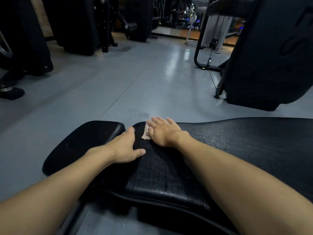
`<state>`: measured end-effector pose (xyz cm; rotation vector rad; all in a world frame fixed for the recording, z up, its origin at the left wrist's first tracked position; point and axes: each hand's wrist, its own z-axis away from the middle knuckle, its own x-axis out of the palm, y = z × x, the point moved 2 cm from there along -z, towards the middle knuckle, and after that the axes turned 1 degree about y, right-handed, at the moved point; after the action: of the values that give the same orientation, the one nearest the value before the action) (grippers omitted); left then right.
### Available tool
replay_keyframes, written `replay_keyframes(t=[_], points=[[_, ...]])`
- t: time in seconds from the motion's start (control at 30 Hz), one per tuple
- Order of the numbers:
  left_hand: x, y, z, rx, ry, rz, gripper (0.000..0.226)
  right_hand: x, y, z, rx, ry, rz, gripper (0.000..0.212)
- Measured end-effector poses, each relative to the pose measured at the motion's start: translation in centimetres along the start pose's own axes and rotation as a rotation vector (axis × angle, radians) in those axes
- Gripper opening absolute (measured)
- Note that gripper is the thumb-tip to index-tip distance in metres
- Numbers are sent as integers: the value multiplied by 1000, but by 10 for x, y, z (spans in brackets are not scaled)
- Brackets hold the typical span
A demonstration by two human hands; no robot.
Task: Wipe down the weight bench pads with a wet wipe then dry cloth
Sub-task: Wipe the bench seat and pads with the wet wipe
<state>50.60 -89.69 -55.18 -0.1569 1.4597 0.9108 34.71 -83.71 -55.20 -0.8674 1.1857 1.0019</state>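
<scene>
A black weight bench lies below me with a long textured back pad (237, 138) running to the right and a smaller smooth seat pad (88, 141) at the left. My right hand (163, 132) presses flat, fingers spread, on a pale cloth (145, 133) at the far end of the back pad; most of the cloth is hidden under the palm. My left hand (125, 148) rests at the gap between the two pads, fingers curled over the back pad's edge, thumb on top.
Grey gym floor (118, 85) stretches ahead, with a small wet patch (141, 114) just past the bench. Black machines stand at the back left (76, 26) and close on the right (264, 53). A dark shoe (11, 93) shows at the left edge.
</scene>
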Motion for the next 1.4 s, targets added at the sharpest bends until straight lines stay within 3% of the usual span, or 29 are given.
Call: replay_keyframes(t=[0.1,0.23,0.37,0.47,0.77,1.2,1.4], points=[[-3,2,-3,-20,-60,17,85,-3,30,14,58,-9,-1,56],[-2,23,-3,30,-120,24,71,-14,82,45,206,11,33,57],[16,93,6,173,-196,-45,97,-24,127,75,368,-14,107,57],[30,138,7,212,-259,-67,108,-25,152,90,373,6,90,56],[56,247,-9,387,-319,-79,107,-47,261,155,608,25,55,57],[61,253,-20,318,-345,-116,109,-70,363,247,969,110,-55,59],[63,252,-21,321,-336,-129,110,-60,398,290,1061,187,-128,74]])
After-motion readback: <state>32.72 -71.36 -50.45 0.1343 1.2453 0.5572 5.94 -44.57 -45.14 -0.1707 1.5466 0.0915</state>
